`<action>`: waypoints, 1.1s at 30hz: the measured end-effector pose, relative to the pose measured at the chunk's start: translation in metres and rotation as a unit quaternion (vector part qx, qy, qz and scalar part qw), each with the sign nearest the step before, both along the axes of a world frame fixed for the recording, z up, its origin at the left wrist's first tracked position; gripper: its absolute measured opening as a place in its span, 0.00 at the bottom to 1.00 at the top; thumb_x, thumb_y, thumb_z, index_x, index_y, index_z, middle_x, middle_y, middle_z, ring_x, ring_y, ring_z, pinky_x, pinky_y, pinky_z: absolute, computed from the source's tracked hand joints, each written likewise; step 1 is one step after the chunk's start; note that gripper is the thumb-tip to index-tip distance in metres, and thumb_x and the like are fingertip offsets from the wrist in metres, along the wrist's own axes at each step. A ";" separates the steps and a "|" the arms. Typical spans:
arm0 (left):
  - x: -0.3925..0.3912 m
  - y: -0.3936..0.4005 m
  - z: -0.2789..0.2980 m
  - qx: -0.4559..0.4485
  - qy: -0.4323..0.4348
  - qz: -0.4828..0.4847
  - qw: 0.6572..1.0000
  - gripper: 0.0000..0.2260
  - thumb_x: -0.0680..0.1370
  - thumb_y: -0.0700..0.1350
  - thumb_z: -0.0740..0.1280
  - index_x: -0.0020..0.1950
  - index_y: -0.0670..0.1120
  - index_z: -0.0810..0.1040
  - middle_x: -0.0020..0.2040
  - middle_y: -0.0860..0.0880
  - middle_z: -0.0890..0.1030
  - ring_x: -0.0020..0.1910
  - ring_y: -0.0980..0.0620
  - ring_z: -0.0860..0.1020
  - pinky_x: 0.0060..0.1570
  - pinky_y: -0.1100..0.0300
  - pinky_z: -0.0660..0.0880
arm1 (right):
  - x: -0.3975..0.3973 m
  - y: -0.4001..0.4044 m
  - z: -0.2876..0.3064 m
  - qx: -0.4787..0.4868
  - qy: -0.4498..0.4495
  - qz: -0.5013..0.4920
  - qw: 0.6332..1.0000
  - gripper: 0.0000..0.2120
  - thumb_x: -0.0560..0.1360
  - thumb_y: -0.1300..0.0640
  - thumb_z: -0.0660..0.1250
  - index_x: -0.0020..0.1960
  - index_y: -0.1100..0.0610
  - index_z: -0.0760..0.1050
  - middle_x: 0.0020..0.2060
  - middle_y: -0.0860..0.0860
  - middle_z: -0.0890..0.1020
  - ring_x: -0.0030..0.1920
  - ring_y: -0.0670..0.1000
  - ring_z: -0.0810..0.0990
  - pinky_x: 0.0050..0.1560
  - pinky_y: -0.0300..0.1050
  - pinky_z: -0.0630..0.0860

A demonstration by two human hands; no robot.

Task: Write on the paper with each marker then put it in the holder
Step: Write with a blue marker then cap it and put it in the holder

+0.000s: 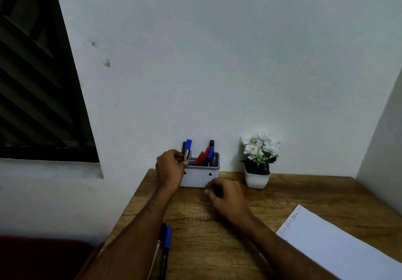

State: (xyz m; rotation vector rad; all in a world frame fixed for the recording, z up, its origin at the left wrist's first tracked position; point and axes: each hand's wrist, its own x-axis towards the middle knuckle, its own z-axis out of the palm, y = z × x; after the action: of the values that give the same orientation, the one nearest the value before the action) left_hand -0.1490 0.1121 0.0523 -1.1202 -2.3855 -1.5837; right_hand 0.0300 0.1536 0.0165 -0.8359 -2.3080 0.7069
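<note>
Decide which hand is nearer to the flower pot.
The right hand: it rests on the table just left of the flower pot. The left hand is farther off, at the holder's far side, pinching a marker.

We've got a wooden desk pushed against a pale wall. Small white square pot sits at the desk's back edge, near the wall, holding a plant with white flowers and some green leaves. We see a dark window at upper left, diagonal slats behind it, with a pale sill ledge below. A few scuff marks on the wall right of the window. Something dark red at bottom left, beside the desk; can't tell what it is.
</note>
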 end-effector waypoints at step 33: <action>0.055 -0.120 -0.011 -0.337 0.000 0.002 0.941 0.07 0.67 0.39 0.77 0.43 0.48 0.87 0.50 0.47 0.84 0.49 0.48 0.82 0.51 0.56 0.80 | 0.001 -0.132 0.000 0.001 -0.150 0.057 0.987 0.13 0.71 0.47 0.74 0.37 0.54 0.76 0.32 0.49 0.78 0.34 0.49 0.78 0.31 0.42 0.71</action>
State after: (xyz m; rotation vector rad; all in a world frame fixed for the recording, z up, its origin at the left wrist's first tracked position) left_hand -0.0935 -0.0084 0.0411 -1.1768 -3.0171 -0.7439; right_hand 0.0308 0.0218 0.0165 -0.8640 -2.6429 0.6634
